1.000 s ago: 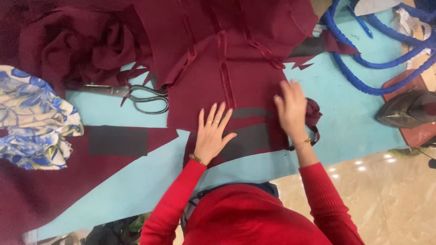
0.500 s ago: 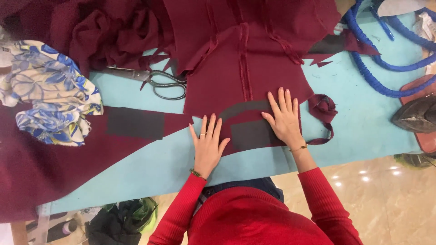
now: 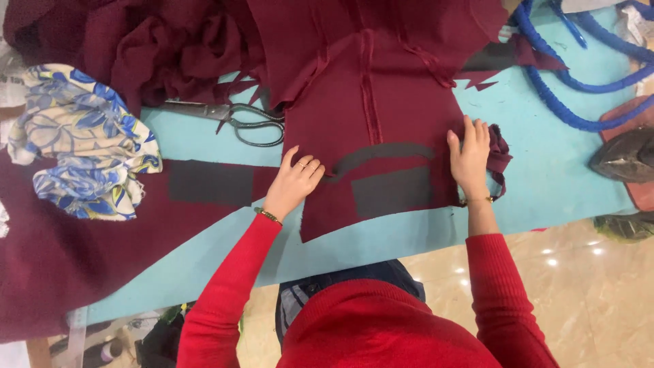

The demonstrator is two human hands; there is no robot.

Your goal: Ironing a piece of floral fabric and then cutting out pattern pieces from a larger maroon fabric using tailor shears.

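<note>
A maroon fabric panel (image 3: 371, 102) with raised seams and dark grey patches (image 3: 392, 191) lies flat on a light blue table (image 3: 545, 177). My left hand (image 3: 294, 182) grips the panel's left edge with curled fingers. At the panel's right edge my right hand (image 3: 470, 158) presses down, fingers together, beside a bunched fold of maroon cloth (image 3: 499, 157). Both arms wear red sleeves and thin bracelets.
Black-handled scissors (image 3: 231, 117) lie left of the panel. A blue-and-cream floral cloth (image 3: 85, 140) sits at the left over more maroon fabric (image 3: 61, 252). A blue cord (image 3: 572, 75) loops at the top right, with a dark iron (image 3: 627, 155) on a red mat.
My hands have spread apart, from flat on the panel's middle to its left and right edges. The left fingers have curled onto the edge.
</note>
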